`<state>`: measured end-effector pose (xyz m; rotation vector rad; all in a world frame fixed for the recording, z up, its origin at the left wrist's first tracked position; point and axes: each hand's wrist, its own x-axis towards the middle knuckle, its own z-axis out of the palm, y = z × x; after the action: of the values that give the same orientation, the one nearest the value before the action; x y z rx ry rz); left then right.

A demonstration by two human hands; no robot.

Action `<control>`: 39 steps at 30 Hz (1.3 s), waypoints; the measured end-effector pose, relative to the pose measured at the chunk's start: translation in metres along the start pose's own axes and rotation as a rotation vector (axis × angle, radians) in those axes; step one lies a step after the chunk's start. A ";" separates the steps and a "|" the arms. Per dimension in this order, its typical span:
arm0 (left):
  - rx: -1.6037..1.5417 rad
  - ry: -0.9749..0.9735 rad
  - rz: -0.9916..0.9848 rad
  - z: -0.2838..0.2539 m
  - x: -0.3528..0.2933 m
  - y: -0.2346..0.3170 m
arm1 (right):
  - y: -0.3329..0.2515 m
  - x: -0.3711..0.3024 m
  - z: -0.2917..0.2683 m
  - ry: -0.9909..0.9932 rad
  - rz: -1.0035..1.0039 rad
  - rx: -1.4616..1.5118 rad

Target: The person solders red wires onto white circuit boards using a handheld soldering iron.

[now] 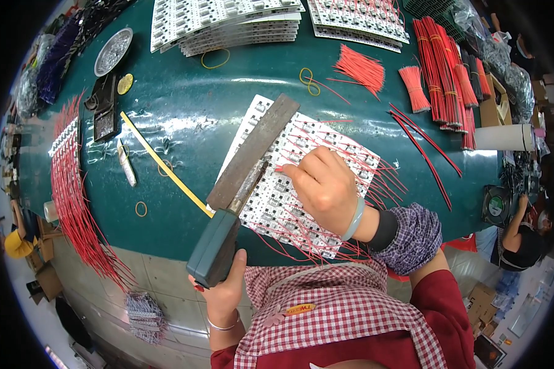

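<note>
My left hand (pixel 226 288) is closed round the green handle of a soldering gun (pixel 213 249). Its metal shaft points up and right across a white circuit board panel (pixel 268 212) that carries many small parts. On the panel's left side lies a flat, dark metal bar (pixel 252 154), slanting alongside the shaft. My right hand (pixel 326 187) is over the panel, thumb and fingers pinched close to the tip of the gun. What sits in that pinch is too small to make out. Thin red wires (pixel 385 181) stick out from the panel's right and lower edges.
Stacked panels (pixel 240 37) stand at the back, with wired panels (pixel 357 24) beside them. Red wire bundles (pixel 440 74) lie at right. A wired panel strip (pixel 64 144) hangs over the left edge near a black tray (pixel 106 111), metal dish (pixel 114 52) and yellow strip (pixel 160 160).
</note>
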<state>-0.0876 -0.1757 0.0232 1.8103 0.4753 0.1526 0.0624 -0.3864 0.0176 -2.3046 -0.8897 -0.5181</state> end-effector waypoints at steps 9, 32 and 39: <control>-0.052 0.020 -0.086 0.005 -0.001 0.009 | 0.003 -0.002 0.003 -0.066 0.030 -0.010; -0.061 0.045 -0.062 0.002 -0.009 0.010 | 0.004 -0.001 -0.002 -0.169 0.007 -0.055; 0.119 0.057 0.042 0.005 -0.005 0.007 | 0.004 0.000 -0.001 -0.158 0.008 -0.050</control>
<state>-0.0886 -0.1835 0.0292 1.9372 0.4957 0.2095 0.0645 -0.3895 0.0169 -2.4194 -0.9508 -0.3627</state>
